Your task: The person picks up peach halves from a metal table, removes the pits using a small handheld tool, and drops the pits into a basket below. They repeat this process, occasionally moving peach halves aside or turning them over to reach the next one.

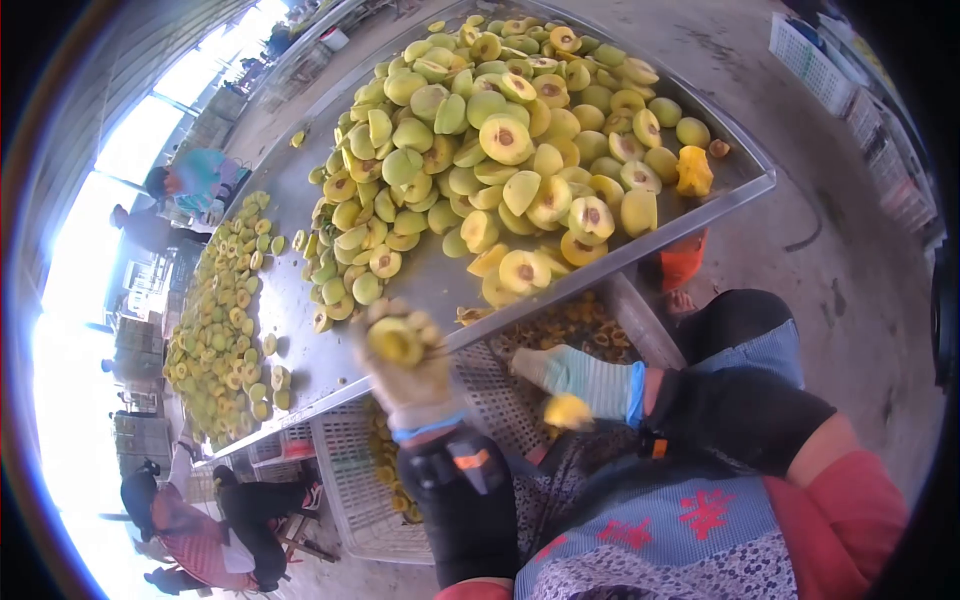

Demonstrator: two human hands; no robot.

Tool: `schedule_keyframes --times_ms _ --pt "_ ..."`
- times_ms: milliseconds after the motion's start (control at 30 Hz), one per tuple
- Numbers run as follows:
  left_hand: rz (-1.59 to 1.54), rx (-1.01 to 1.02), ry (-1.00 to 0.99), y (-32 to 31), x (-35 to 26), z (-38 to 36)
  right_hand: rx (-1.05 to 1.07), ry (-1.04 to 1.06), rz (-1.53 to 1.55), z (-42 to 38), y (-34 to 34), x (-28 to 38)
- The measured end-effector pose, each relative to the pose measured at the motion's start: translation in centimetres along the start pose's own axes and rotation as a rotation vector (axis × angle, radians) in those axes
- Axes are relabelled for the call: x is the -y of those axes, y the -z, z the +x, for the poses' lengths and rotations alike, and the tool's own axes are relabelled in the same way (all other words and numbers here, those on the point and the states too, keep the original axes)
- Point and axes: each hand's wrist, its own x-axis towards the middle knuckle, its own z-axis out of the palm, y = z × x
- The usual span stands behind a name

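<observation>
My left hand (408,375), in a pale glove, is raised at the near edge of the metal table, its fingers closed around a yellow-green peach half (396,342). It is blurred by motion. My right hand (575,372), in a striped glove, hangs over the crates below the edge with its fingers drawn together; what they hold, if anything, I cannot make out. Just under that hand is a blurred yellow piece of fruit (568,411). A large heap of peach halves (430,130), many with stones showing, lies on the table.
The metal table's raised rim (660,238) runs between me and the heap. A white plastic crate (360,500) and a bin of brownish scraps (590,328) stand below. Another peach pile (215,330) lies at left, near a seated person (200,530). Crates (810,65) stand far right.
</observation>
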Motion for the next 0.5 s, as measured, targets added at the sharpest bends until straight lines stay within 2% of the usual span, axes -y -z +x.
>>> schedule_keyframes --times_ms 67,100,167,233,300,367,400,433,467,500 --pt "0.281 -0.226 -0.227 1.5 -4.6 -1.7 0.097 -0.835 0.404 -1.8 0.9 6.5" --pt "0.462 -0.433 -0.295 1.5 -6.8 -2.9 0.077 -0.884 0.417 -1.9 0.4 6.4" --pt "0.954 -0.505 -0.470 6.6 -11.6 -2.9 0.003 -0.865 0.352 -1.6 -0.6 6.8" --pt "1.274 -0.680 -0.499 7.9 -13.8 -2.4 -0.117 -0.818 0.215 -0.7 -1.4 6.1" --pt "1.670 -0.800 -0.569 7.9 -14.2 -1.2 -0.134 -0.574 0.143 0.4 -1.2 5.3" --pt "1.575 -0.459 -0.480 5.4 -12.4 1.3 -0.091 -0.402 0.153 1.4 -0.3 5.0" --pt "1.480 -0.455 -0.311 2.8 -10.2 2.3 -0.132 -0.301 0.155 2.0 -0.5 4.9" --pt "1.834 -0.362 -0.255 3.0 -10.0 4.9 -0.176 -0.202 0.158 2.5 -0.8 4.7" --pt "1.933 -0.242 -0.236 3.5 -8.9 7.4 -0.223 -0.100 0.158 3.0 -0.7 4.5" --pt "1.984 -0.213 -0.260 4.7 -7.7 10.3 -0.236 -0.018 0.062 3.6 -0.3 3.8"
